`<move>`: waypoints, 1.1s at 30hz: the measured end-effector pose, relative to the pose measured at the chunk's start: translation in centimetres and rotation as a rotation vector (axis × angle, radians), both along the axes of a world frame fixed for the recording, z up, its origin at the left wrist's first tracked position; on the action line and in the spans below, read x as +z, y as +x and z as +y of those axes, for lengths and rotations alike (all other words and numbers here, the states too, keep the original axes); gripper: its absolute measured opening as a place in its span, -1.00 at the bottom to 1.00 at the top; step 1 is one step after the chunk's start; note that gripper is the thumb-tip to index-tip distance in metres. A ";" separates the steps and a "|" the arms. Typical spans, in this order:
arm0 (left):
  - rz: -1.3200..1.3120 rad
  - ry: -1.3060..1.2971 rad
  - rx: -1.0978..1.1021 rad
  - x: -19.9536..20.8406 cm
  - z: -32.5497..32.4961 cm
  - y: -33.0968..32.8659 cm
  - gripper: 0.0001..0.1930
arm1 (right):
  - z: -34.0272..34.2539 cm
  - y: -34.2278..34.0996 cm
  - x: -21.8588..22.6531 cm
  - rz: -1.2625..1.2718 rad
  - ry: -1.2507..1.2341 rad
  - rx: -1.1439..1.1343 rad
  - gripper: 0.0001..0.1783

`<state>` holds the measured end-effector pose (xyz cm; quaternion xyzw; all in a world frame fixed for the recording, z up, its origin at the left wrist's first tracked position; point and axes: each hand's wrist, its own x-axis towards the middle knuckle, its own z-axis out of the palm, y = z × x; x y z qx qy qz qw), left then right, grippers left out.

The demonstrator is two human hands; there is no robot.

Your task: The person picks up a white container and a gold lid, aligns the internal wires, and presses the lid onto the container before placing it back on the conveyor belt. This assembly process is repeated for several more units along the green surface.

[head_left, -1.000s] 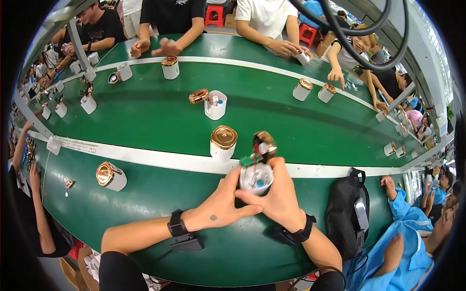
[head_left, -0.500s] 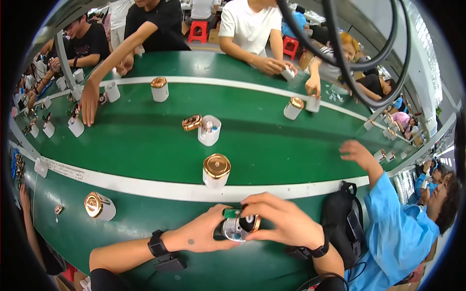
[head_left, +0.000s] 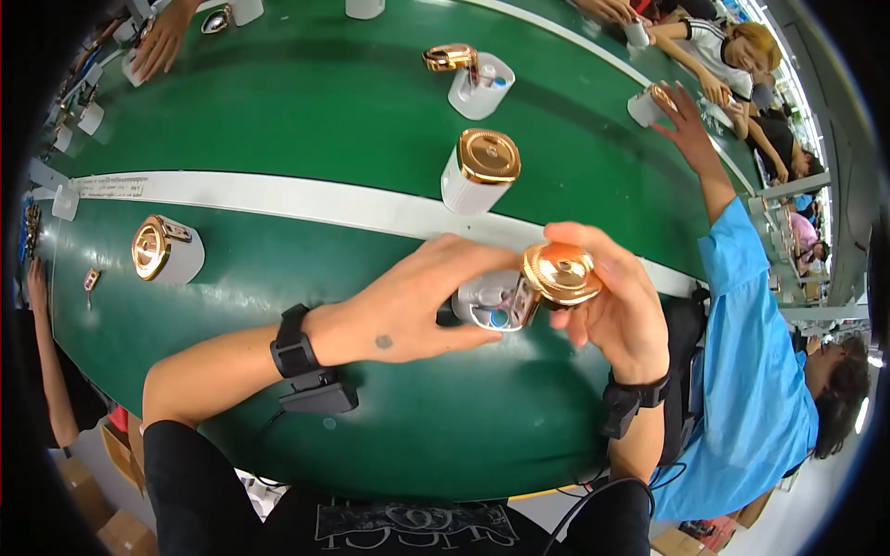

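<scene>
My left hand (head_left: 408,304) is closed around a white cylindrical housing (head_left: 471,301), tipped so that its open end shows thin wires and a small round blue part. Beside that opening, my right hand (head_left: 623,310) grips a shiny gold lid (head_left: 562,274) between thumb and fingers. The lid is swung out from the housing and its top faces up. A narrow part with gold edges bridges the lid and the housing's rim. Both hands are raised above the near green tabletop (head_left: 399,408). My right fingertips are partly hidden behind the lid.
Past the white rail (head_left: 371,208) stands a closed gold-topped unit (head_left: 477,185), and beyond it an open unit (head_left: 482,93). At left are another gold-topped unit (head_left: 181,255) and a small wired part (head_left: 91,280). A co-worker's blue sleeve (head_left: 742,269) reaches across at right.
My view has tilted down and turned. My right hand has turned the lid over, so its gold top now shows instead of its dark underside. The blue-sleeved co-worker's hand has reached a far unit.
</scene>
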<state>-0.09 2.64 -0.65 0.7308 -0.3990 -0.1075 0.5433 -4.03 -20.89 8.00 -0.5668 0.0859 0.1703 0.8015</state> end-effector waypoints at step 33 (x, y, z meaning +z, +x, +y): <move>0.753 0.079 -0.208 2.8 0.2 -0.3 -0.52 | 2.1 -1.9 -6.2 -1.025 -0.856 0.214 -0.04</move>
